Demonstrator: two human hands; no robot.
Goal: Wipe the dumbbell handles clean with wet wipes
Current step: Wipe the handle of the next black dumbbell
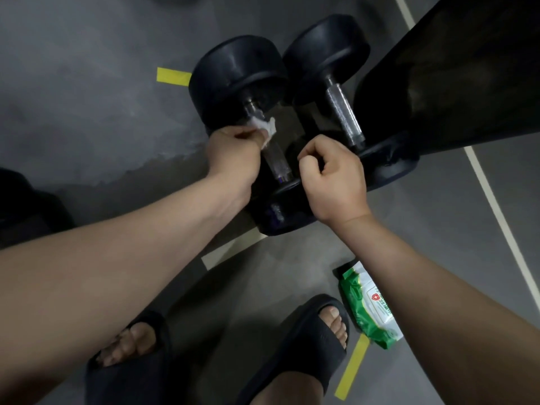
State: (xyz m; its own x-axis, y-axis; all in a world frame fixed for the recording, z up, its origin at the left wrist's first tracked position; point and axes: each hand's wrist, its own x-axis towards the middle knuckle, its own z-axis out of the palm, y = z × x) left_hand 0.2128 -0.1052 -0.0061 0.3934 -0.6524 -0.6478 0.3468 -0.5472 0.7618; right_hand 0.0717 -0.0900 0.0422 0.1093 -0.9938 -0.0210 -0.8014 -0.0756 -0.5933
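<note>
**On the gray floor (87, 97): two dumbbells, one wipe**

Side by side on the floor lie two black dumbbells, very close together. Each has round, dull black weights and a bumpy silver handle. The left hand (233, 150) grips one white wet wipe (264, 126) around the handle (276, 163) of the left dumbbell (239, 80), close to its far weight. The right hand (336, 182) is curled into a fist with nothing seen in it. It may rest on that dumbbell's near weight. No hand touches the right dumbbell (327, 51).

One green and white wipe pack (368, 305) lies by the right forearm. It has a red shield badge, but its words are too small to read.

Two feet wear two black slippers (309, 343). Two yellow tape strips (172, 76) are stuck on the floor.
</note>
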